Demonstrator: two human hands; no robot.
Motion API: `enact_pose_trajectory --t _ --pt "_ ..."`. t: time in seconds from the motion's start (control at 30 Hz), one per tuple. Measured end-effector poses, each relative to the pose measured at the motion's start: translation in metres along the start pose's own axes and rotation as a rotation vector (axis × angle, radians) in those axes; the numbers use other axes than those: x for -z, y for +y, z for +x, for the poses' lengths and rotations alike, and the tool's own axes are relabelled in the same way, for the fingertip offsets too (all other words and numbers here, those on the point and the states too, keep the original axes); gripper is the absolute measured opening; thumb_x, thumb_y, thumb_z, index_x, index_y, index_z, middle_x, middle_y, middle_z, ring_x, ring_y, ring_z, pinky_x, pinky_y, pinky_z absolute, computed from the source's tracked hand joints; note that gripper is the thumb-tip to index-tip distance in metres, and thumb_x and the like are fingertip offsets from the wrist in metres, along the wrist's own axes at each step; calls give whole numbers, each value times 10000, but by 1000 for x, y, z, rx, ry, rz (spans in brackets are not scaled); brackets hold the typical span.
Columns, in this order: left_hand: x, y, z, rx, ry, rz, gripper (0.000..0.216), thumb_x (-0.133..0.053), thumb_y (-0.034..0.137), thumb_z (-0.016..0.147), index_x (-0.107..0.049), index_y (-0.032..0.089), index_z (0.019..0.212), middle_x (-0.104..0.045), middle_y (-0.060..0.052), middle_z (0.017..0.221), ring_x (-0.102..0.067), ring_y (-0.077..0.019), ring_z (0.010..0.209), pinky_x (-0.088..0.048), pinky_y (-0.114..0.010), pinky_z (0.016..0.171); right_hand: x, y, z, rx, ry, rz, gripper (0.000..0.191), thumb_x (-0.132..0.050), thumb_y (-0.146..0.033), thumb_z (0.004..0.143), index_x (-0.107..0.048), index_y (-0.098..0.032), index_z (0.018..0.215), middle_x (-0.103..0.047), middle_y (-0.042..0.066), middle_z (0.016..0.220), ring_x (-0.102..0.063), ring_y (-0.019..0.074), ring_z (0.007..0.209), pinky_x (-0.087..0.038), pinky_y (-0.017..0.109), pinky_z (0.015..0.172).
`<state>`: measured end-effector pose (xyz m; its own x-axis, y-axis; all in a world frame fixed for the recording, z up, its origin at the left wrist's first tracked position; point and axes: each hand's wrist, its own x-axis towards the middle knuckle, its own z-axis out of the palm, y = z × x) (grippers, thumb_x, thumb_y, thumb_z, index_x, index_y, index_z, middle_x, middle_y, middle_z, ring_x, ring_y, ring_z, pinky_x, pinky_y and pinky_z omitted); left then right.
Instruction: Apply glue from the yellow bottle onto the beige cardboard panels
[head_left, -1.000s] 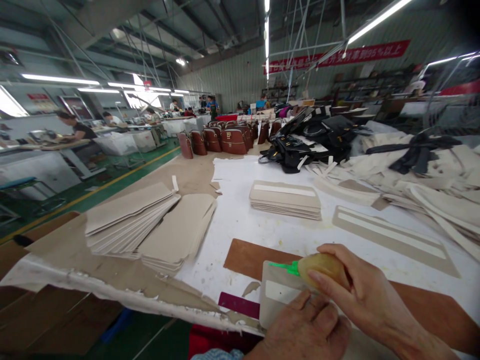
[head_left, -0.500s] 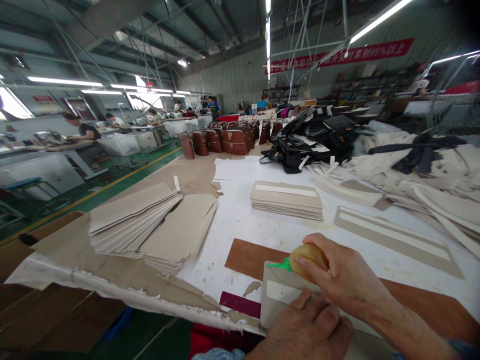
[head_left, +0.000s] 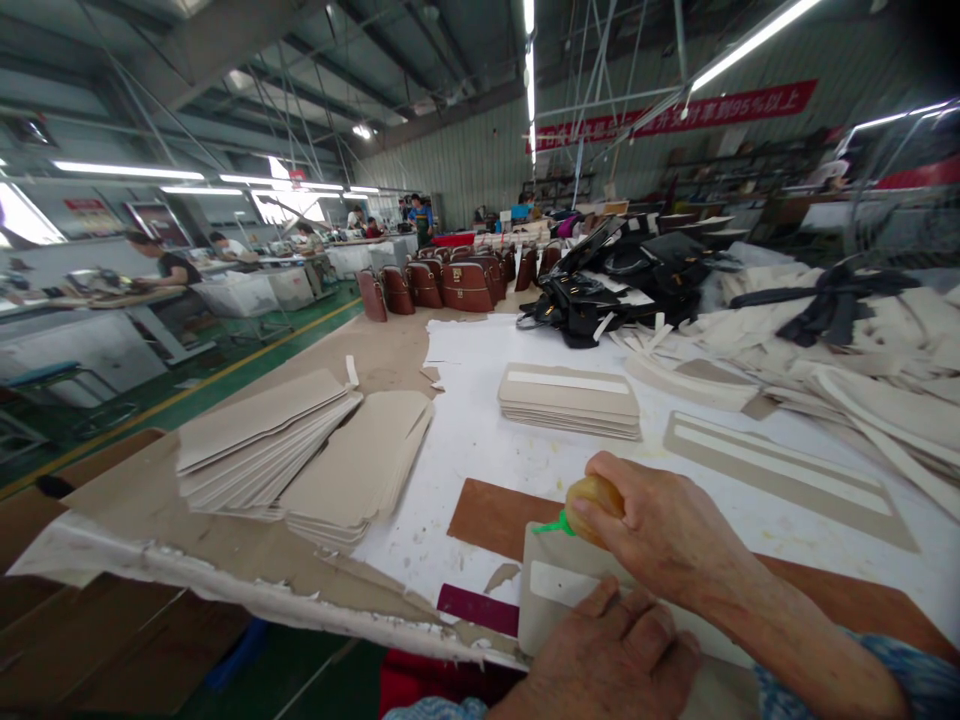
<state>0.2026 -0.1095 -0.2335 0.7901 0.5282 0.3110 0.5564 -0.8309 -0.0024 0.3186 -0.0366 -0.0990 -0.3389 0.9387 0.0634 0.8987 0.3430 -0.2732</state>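
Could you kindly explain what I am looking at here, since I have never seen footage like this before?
This is one view from a camera worn on a person's head, looking forward and down at a long work table in a factory hall. There is no machine: both bare hands are the wearer's own. The left hand presses flat on a beige cut panel. The right hand has its grip on a yellowish bottle with a green tip, touching that panel. Around lie stacks of beige panels, a smaller stack, black bags and brown bags.

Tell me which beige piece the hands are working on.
The single beige piece at the near edge, on the brown board, pinned by the left hand; the right hand presses a yellowish tool onto it.
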Motion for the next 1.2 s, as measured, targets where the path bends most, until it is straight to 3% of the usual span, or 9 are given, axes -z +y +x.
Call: enact_pose_trajectory --t 0.27,0.53,0.77,1.03,1.2 --pt "4 -1 0 -5 -30 16 465 -619 388 1061 -559 134 1447 -671 -115 1363 -544 -282 1390 -453 -428 1181 -1 -7 0 12 -27 -84 123 -556 -353 1031 -548 -245 973 -690 30 903 -665 268 823 -300 354 710" --pt "1 1 0 13 20 30 385 -586 355 1076 -603 127 1386 -709 -102 1285 -597 -281 1342 -472 -434 1161 9 -6 0 -12 -57 -137 140 -599 -353 1041 -570 -232 978 -689 33 828 -669 274 804 -253 334 668" --pt "11 -1 0 -5 43 61 599 -690 541 1018 -556 109 1410 -695 -87 1320 -597 -284 1331 -467 -441 1155 13 2 -1 -34 -37 -147 109 -555 -329 1029 -577 -234 979 -684 39 809 -640 254 764 -249 330 665" --pt "17 -1 -3 -11 -9 62 728 -722 609 991 -514 104 1472 -663 -92 1380 -554 -296 1384 -444 -441 1172 17 6 -4 -49 -54 -137 111 -539 -319 1035 -544 -240 958 -673 31 791 -613 241 742 -256 330 661" --pt "18 0 -3 11 -28 32 677 -676 581 1031 -510 105 1483 -650 -96 1417 -525 -296 1419 -409 -463 1214 22 10 -5 -69 -67 -142 113 -542 -324 1032 -547 -239 957 -663 32 773 -608 245 729 -254 328 656"
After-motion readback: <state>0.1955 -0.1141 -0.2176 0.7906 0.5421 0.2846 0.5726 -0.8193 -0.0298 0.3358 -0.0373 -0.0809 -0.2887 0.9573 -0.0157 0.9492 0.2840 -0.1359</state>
